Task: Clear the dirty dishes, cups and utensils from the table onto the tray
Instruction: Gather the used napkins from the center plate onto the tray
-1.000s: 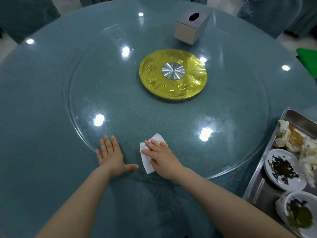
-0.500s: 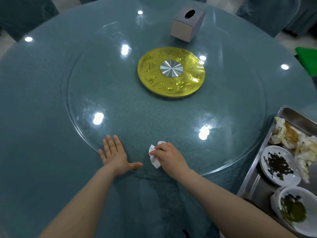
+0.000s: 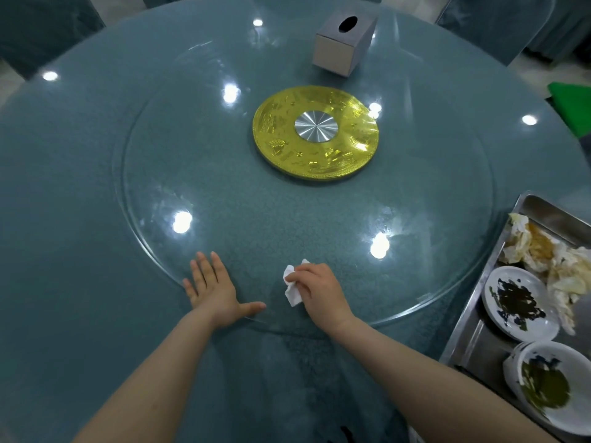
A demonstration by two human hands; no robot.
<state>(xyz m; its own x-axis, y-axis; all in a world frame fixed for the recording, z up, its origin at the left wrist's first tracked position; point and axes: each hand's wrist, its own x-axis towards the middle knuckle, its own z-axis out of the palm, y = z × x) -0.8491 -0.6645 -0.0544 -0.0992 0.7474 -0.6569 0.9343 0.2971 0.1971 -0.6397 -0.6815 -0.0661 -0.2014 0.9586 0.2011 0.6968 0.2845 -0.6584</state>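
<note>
My right hand (image 3: pixel 319 290) now bunches a white tissue (image 3: pixel 292 287) against the glass turntable (image 3: pixel 287 219), fingers curled round the wad. A second ago that tissue lay spread under flatter fingers and showed far more white; half a second ago it was already gathering, and now only a crumpled edge pokes out past my knuckles. My left hand (image 3: pixel 212 287) has barely shifted: it stays flat on the near rim of the glass, fingers straight, thumb out, holding nothing, seemingly to keep the turntable from spinning.

The dishes I am here for already sit on the steel tray (image 3: pixel 479 330) at my right, off the glass: a white plate (image 3: pixel 518 305) with dark scraps, a white bowl (image 3: pixel 550 385) with greenish dregs nearer me, and stained used napkins (image 3: pixel 543 251) heaped at the far end. I see no cup or utensil on the table. Only a grey tissue box (image 3: pixel 343 47) and the gold hub (image 3: pixel 315 132) at the centre remain, and neither looks like dirty ware.

I judge the clearing nearly done; the balled tissue reads as a finished wipe, likely bound for the tray.
</note>
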